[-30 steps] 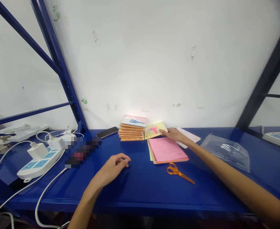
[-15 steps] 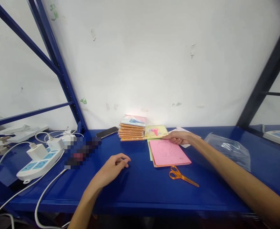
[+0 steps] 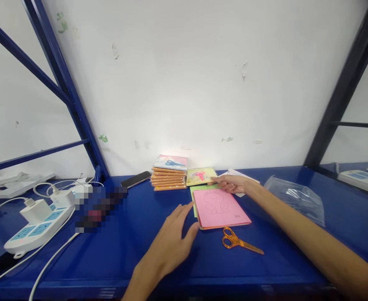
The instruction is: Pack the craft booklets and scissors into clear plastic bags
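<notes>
On a blue worktop (image 3: pixel 108 263), a pile of coloured sheets (image 3: pixel 220 211) lies before us, its top sheet pink with a line drawing of a figure. Our left hand (image 3: pixel 175 238) is beside the pile's left edge, its grip wide, thumb and fingers spread. Our right hand (image 3: pixel 234 184) is at the pile's far edge, fingertips by a yellow packet (image 3: pixel 192 179) that shows pink scissors; its grip looks narrow, but we cannot tell whether it holds anything. Nearest us, orange scissors (image 3: pixel 238 242) lie just beyond the pile's front edge. To the left of the yellow packet stands a stack of orange-edged packets (image 3: pixel 168 179); a clear plastic bag (image 3: pixel 297 202) lies to the right.
</notes>
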A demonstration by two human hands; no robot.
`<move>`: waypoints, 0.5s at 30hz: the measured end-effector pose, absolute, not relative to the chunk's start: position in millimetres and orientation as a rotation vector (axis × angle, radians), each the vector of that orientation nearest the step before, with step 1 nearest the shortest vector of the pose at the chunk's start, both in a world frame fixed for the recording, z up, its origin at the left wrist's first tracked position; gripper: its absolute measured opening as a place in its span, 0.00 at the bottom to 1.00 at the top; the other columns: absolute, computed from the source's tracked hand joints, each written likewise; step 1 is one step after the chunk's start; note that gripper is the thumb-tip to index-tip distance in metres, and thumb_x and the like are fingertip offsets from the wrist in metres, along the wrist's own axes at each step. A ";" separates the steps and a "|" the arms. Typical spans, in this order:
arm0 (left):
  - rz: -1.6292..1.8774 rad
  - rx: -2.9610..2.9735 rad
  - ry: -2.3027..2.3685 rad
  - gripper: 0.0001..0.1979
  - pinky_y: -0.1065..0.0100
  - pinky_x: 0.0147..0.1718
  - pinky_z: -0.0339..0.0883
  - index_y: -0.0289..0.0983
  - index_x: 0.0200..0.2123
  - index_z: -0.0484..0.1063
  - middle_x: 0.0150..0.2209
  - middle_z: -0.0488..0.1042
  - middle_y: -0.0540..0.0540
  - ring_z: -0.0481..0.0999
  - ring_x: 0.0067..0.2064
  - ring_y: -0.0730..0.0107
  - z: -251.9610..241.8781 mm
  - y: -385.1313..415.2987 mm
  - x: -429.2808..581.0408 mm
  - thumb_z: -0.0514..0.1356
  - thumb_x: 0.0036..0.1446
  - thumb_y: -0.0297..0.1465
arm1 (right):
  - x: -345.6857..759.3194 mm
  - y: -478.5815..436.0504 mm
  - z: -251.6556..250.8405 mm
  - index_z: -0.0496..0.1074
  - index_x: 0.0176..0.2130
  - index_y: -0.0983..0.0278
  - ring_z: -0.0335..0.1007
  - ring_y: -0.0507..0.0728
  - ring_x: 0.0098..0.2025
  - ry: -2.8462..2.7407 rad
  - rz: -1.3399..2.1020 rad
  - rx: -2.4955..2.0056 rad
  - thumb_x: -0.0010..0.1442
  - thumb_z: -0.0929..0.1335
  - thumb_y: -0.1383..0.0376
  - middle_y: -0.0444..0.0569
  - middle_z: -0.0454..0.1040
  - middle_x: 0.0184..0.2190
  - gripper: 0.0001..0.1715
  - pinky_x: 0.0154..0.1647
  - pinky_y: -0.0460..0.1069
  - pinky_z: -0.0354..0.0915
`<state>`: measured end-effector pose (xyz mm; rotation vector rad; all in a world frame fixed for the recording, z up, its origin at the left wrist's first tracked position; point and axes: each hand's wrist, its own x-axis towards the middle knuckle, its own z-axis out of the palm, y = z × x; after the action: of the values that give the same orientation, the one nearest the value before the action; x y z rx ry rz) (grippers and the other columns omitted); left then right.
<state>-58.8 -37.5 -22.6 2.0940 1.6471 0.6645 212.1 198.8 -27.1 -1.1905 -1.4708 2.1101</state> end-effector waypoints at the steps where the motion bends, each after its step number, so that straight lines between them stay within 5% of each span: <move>1: 0.604 2.156 1.632 0.34 0.48 0.69 0.49 0.45 0.73 0.51 0.74 0.55 0.42 0.49 0.74 0.52 -21.9 -31.7 -50.5 0.46 0.69 0.50 | 211.8 200.0 -28.1 0.71 0.45 0.68 0.42 0.42 0.12 -1.469 2.108 -1.178 0.72 0.67 0.58 0.32 0.55 0.18 0.14 0.07 0.36 0.41; 6: 0.445 2.410 1.482 0.34 0.51 0.69 0.50 0.36 0.71 0.57 0.72 0.59 0.36 0.55 0.73 0.51 -9.1 32.0 -21.8 0.44 0.71 0.49 | 209.2 202.6 -30.0 0.70 0.45 0.68 0.42 0.42 0.12 -1.520 2.030 -1.163 0.73 0.64 0.57 0.32 0.55 0.19 0.16 0.07 0.36 0.41; 8: 0.446 2.448 1.470 0.31 0.54 0.68 0.54 0.34 0.68 0.62 0.70 0.62 0.35 0.60 0.71 0.52 -7.6 60.4 -13.5 0.43 0.72 0.46 | 208.3 202.7 -30.2 0.71 0.45 0.69 0.50 0.43 0.14 -1.562 1.970 -1.184 0.73 0.64 0.57 0.35 0.61 0.21 0.17 0.09 0.37 0.49; 11: 0.447 2.502 1.475 0.25 0.48 0.64 0.61 0.36 0.65 0.65 0.66 0.67 0.35 0.68 0.66 0.53 -13.8 87.9 -2.1 0.49 0.72 0.43 | 207.3 200.6 -30.1 0.72 0.52 0.67 0.74 0.51 0.32 -1.639 1.856 -1.241 0.71 0.67 0.57 0.48 0.76 0.39 0.17 0.30 0.47 0.73; 13: 0.440 2.538 1.499 0.22 0.44 0.60 0.65 0.37 0.61 0.69 0.63 0.70 0.37 0.71 0.62 0.51 -21.0 94.0 3.6 0.57 0.69 0.41 | 206.6 196.8 -29.7 0.71 0.56 0.64 0.76 0.59 0.47 -1.699 1.755 -1.306 0.69 0.69 0.58 0.53 0.74 0.53 0.20 0.46 0.58 0.74; 15: 0.423 2.570 1.529 0.21 0.42 0.58 0.66 0.37 0.58 0.71 0.60 0.71 0.39 0.73 0.60 0.51 -27.4 92.7 7.0 0.60 0.67 0.41 | 205.4 191.3 -28.3 0.70 0.58 0.64 0.74 0.62 0.52 -1.767 1.630 -1.395 0.68 0.70 0.59 0.54 0.72 0.56 0.22 0.50 0.61 0.73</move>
<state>7.0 92.7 -27.4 2.5701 1.5288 0.4231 205.4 191.3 -28.3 -1.3954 -1.7667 1.6303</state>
